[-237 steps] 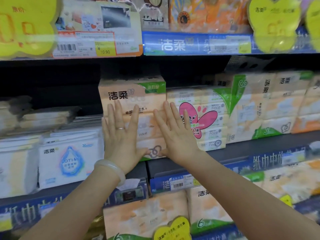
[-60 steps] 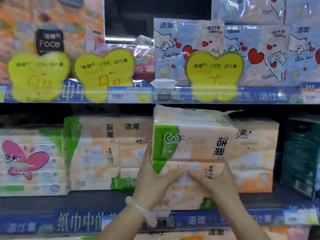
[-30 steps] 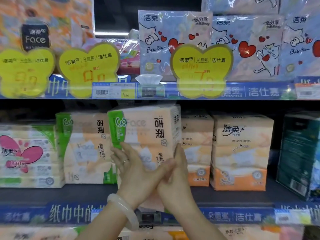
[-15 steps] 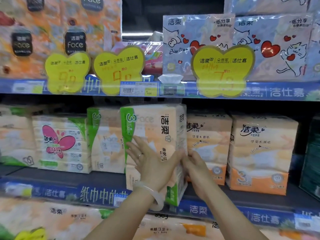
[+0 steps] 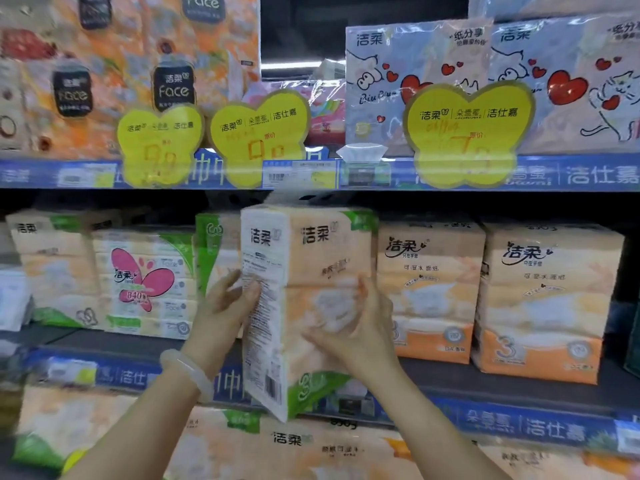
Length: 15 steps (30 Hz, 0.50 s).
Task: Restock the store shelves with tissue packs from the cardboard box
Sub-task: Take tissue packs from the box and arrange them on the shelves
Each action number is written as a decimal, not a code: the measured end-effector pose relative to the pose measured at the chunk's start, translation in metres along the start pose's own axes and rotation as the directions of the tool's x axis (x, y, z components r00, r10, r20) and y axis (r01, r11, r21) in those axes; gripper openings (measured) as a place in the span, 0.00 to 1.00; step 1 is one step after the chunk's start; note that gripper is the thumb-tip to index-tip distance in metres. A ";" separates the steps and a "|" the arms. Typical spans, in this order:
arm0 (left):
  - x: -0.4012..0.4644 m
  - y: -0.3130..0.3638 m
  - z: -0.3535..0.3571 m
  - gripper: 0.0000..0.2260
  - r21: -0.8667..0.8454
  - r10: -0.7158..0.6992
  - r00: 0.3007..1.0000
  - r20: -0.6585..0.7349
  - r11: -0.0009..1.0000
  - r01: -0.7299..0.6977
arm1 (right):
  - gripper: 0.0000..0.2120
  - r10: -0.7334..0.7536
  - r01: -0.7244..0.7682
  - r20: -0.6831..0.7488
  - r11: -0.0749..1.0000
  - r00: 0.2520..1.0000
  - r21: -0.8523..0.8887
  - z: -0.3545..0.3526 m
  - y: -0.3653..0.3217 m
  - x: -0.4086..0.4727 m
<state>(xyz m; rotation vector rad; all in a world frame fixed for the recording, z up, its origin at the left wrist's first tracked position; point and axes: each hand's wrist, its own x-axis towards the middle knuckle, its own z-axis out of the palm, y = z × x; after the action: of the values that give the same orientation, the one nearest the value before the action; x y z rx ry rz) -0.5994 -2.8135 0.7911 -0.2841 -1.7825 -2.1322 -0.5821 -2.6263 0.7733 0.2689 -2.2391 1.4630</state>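
Pack turned at the front edge of the middle shelf

Both hands, left hand (image 5: 225,306) and right hand (image 5: 356,327), grip the peach-and-green plastic-wrapped tissue pack (image 5: 304,299); half a second ago its wide face showed, now its white barcode side faces out, ready to slide into the gap.

Two bare forearms enter from the lower edge, no sleeves visible on either.

Left wrist: a pale, milky-white translucent bangle (image 5: 188,370), smooth and rounded, jade-like in look, sitting snug just below the left hand (image 5: 221,306). Its surface shows a soft sheen; no clasp or markings can be made out.

Right hand (image 5: 353,327): nothing worn at the wrist or along the forearm. Fingers blurred by motion, so a ring cannot be confirmed on either side.

No gloves, watch or other coverings show. Nails look short and unpainted as far as the blur allows.
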 end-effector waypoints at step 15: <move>0.016 -0.012 0.035 0.19 0.115 0.047 0.995 0.083 0.992 -0.056 | 0.39 0.019 0.012 -0.246 0.992 0.969 0.124 -0.005 0.030 0.012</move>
<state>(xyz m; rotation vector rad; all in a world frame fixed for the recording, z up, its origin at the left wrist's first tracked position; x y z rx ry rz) -0.6214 -2.7794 0.7931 -0.3856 -1.9149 -1.9982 -0.6034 -2.6084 0.7560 0.1133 -1.9558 1.5489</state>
